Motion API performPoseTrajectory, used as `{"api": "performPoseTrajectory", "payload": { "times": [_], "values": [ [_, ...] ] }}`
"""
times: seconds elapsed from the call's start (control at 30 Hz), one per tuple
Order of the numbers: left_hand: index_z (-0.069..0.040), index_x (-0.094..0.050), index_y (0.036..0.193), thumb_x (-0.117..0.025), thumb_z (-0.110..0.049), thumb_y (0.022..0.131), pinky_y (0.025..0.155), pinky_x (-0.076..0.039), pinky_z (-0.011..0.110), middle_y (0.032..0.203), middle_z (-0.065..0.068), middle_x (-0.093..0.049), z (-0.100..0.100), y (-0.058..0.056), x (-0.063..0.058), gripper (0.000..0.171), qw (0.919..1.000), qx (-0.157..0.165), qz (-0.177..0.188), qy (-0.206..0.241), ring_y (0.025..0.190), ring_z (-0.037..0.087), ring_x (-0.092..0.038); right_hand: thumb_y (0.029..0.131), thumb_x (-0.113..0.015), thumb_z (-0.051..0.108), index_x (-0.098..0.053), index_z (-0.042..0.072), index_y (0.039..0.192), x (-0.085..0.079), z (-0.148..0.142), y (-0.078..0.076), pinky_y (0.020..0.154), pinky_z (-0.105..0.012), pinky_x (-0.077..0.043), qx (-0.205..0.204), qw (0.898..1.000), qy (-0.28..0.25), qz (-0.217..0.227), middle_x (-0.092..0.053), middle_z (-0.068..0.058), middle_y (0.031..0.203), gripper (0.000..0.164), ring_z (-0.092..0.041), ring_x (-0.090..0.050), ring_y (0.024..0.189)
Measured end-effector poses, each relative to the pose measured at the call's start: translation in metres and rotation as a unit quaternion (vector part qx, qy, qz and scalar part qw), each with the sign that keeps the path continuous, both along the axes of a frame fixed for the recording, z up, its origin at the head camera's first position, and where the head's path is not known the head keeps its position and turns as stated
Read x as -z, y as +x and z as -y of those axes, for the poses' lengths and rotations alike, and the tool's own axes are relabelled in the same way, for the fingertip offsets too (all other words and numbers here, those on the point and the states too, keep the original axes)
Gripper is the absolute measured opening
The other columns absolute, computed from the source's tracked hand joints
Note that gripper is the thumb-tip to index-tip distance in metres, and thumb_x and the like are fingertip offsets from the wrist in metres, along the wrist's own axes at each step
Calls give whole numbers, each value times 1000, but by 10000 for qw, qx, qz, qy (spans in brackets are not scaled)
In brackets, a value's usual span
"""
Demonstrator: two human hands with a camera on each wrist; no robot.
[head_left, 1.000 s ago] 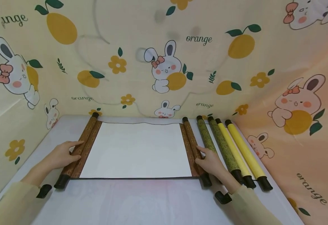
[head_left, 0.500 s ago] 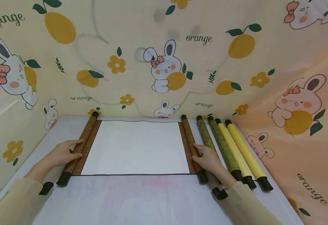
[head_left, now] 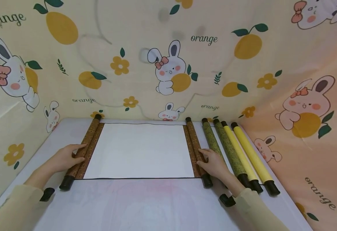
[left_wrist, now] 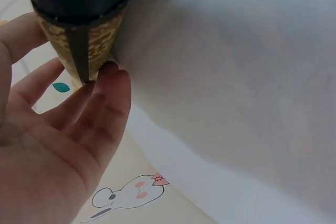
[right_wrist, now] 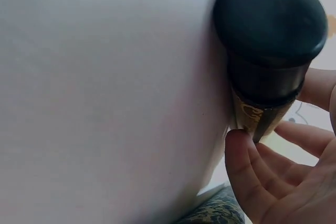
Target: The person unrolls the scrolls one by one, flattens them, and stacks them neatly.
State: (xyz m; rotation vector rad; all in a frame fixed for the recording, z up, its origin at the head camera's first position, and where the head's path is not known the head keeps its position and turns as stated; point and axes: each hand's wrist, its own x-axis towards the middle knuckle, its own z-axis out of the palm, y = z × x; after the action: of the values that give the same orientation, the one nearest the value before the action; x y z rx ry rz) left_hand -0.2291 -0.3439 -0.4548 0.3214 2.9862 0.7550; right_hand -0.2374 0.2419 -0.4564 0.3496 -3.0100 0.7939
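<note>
Backing everything: rabbit-print sheet (head_left: 145,25). In front, white worktop (head_left: 145,208). Scroll (head_left: 139,150) lies unrolled toward its far edge, white between brown strips (head_left: 94,141), left roller (head_left: 90,133) and right roller (head_left: 193,135) at its ends. Right of it, two green rolls (head_left: 229,149), then two yellow rolls (head_left: 252,153). Left hand (head_left: 63,157) clamped on left roller, right hand (head_left: 217,163) on right roller, thumb and fingers round each; hands well apart. Black caps (head_left: 66,183) on roller ends.

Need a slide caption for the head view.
Left hand and right hand hold the brown rollers of an open blank scroll beside green rollers and yellow rollers.
</note>
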Motion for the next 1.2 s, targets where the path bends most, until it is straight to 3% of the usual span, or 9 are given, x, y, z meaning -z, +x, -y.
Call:
{"api": "performPoseTrajectory", "payload": {
  "times": [0.13, 0.23, 0.33, 0.43, 0.57, 0.7, 0.8, 0.97, 1.2],
  "values": [
    [14, -50, 143, -74, -8, 91, 100, -42, 72, 140, 47, -45, -2, 3, 0, 61, 10000, 38, -55, -6, 126, 65, -44, 95, -75, 17, -57, -2, 146, -3, 0, 5, 91, -59, -54, -96, 9999, 11, -73, -51, -32, 147, 57, -49, -60, 122],
    [14, -49, 144, -72, -7, 92, 99, -45, 69, 142, 49, -40, -3, 7, 1, 61, 10000, 33, -35, -71, 128, 67, -41, 95, -75, 17, -57, -1, 146, -4, 0, 8, 90, -59, -54, -132, 9999, 26, -94, -52, -30, 147, 57, -49, -59, 123],
    [16, -47, 144, -71, -7, 91, 86, -51, 59, 142, 51, -35, -5, 11, 1, 62, 9999, 40, -16, -163, 124, 67, -43, 95, -76, 17, -58, 0, 146, -4, 0, 11, 90, -57, -54, -158, 9998, 64, -109, -52, -29, 147, 56, -48, -59, 124],
    [16, -48, 143, -72, -6, 91, 86, -52, 61, 141, 52, -34, -7, 16, 0, 62, 9996, 69, -54, -254, 122, 68, -44, 95, -76, 16, -58, 0, 146, -3, -1, 14, 87, -54, -55, -182, 9997, 69, -119, -52, -28, 148, 56, -48, -59, 124],
    [15, -49, 142, -74, -5, 89, 95, -44, 74, 142, 51, -35, -11, 22, -1, 63, 9989, 94, -197, -421, 123, 72, -40, 94, -76, 15, -59, 0, 145, -4, -3, 17, 78, -48, -54, -211, 9997, 35, -150, -52, -28, 147, 56, -41, -64, 112],
    [13, -51, 142, -76, -7, 88, 92, -43, 77, 142, 48, -39, -19, 27, -4, 63, 9976, 67, -379, -574, 120, 74, -40, 94, -76, 14, -58, 0, 145, -6, -4, 20, 71, -40, -52, -265, 9995, -121, -133, -53, -27, 148, 55, -28, -65, 95],
    [13, -53, 140, -77, -9, 88, 95, -40, 78, 142, 46, -42, -27, 29, -10, 61, 9968, 102, -571, -543, 122, 72, -41, 96, -74, 14, -58, 0, 145, -13, -4, 24, 65, -34, -51, -284, 9989, -357, -129, -52, -25, 149, 54, -25, -64, 94],
    [12, -52, 142, -74, -11, 92, 101, -35, 78, 146, 43, -41, -50, 24, -21, 59, 9969, 255, -713, -214, 128, 68, -40, 96, -74, 11, -60, 1, 143, -23, -5, 26, 58, -29, -50, -366, 9962, -623, -492, -53, -24, 148, 50, -31, -67, 98],
    [6, -48, 150, -69, -14, 98, 107, -33, 75, 155, 37, -36, -102, 5, -45, 59, 9953, 474, -756, 378, 139, 61, -34, 94, -73, 2, -64, 0, 137, -31, -18, 19, 72, -32, -57, -352, 9838, -1280, -1202, -59, -20, 140, 44, -33, -64, 99]
  ]
}}
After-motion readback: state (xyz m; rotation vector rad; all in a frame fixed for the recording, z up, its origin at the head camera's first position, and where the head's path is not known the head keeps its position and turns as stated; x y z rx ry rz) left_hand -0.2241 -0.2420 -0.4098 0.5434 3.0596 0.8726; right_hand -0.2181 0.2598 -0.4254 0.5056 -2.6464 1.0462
